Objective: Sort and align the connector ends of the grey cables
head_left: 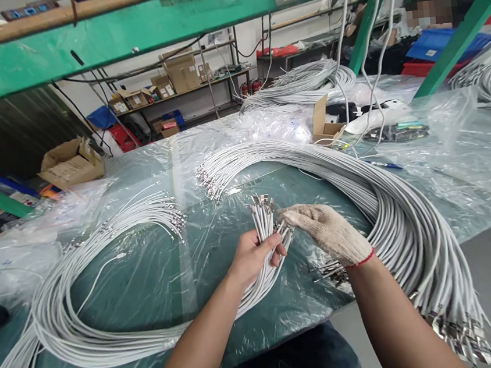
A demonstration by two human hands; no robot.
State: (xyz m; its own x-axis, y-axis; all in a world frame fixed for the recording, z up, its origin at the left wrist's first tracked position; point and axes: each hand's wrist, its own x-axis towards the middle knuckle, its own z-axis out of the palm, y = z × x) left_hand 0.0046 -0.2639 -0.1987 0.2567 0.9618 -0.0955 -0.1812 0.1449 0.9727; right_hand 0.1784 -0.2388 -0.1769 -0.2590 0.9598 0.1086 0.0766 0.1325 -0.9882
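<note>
My bare left hand [253, 256] is wrapped around a bundle of white cables [263, 220], with their metal-tipped ends sticking up above the fingers. At the right side of this bundle is my right hand [320, 229], in a knitted work glove with a red cuff. Its fingertips are pinched together on a cable end that leans away from the others; the exact grip is partly hidden. From my left hand the cables run down and curve left into a long loop [113, 347] on the table. More metal-tipped ends [174, 215] fan out at the upper left of that loop.
A thick arc of white cables [373, 188] curves around the right side, its metal ends [463, 331] hanging past the table's edge. Plastic sheeting covers the green table [151, 287]. Behind are a small open carton [327, 125], a blue pen [384, 165] and a green crossbeam [124, 35].
</note>
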